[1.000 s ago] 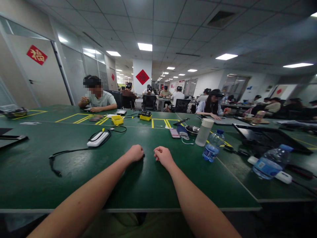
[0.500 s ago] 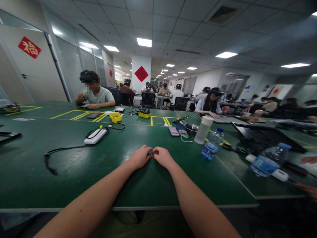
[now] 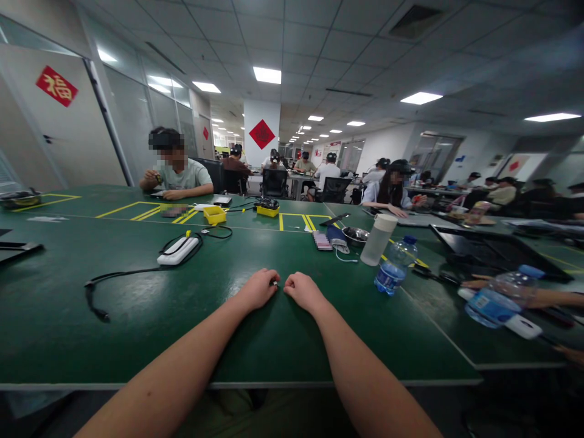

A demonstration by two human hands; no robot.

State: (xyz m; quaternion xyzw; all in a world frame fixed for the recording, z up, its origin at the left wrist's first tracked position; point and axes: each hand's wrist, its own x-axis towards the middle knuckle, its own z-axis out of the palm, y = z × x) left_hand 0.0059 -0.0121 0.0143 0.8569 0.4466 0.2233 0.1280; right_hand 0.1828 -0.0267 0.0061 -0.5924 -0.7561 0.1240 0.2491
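Forearms [image 3: 182,359] slant in from the near left and near right over the green table [image 3: 283,350], drawing together toward the middle. Left hand [image 3: 259,289] and right hand [image 3: 303,292] are low over the table, back upward, with a narrow gap between them. The left fingers are bent and closed around a small piece [image 3: 275,283], which peeks out on the side facing the right hand; its shape is too small to make out. The right fingers curl inward with thumb and forefinger close together, and I cannot tell whether they hold anything.

At the far left sits a person [image 3: 185,173], at the far right another [image 3: 392,191]. Also on the right lies a black panel [image 3: 497,250]; on its near side a blue-capped bottle [image 3: 493,302] partly covers a co-worker's arm [image 3: 554,298]. Closer to the right hand, a frosted bottle [image 3: 378,243] and a water bottle [image 3: 395,271] stand side by side, the frosted one hiding part of a metal bowl [image 3: 356,235]. On the left, a black cable [image 3: 123,275] trails beside a white block [image 3: 179,251]. Two yellow boxes [image 3: 214,215] sit farther off, well apart from the hands.
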